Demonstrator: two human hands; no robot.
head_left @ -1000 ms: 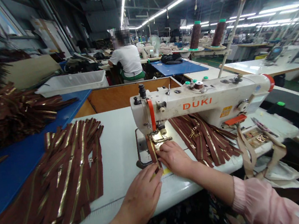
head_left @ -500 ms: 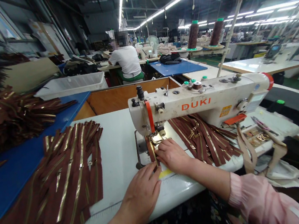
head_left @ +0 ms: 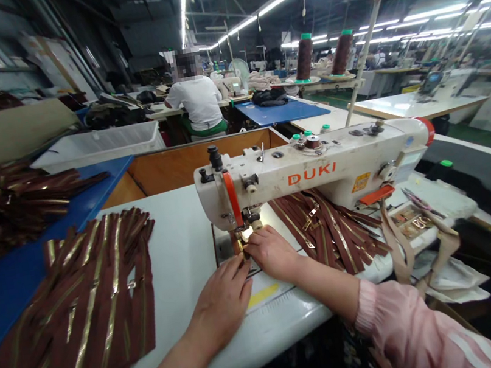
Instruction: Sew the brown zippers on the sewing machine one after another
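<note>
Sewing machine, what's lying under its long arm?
Under the sewing machine's arm lies a pile of brown zippers with gold teeth. At its left end, the left hand and right hand partly cover another zipper. The arm hides the pile's far end.

Can see only a sliver of the brown zipper strip [head_left: 237, 247], blocked by left hand [head_left: 222, 297] and right hand [head_left: 272, 255]. Cannot follow the left zipper heap [head_left: 92, 305] or pink sleeve [head_left: 413, 319] past the frame's edges. Cannot read the yellow label [head_left: 360, 183], too small.
</note>
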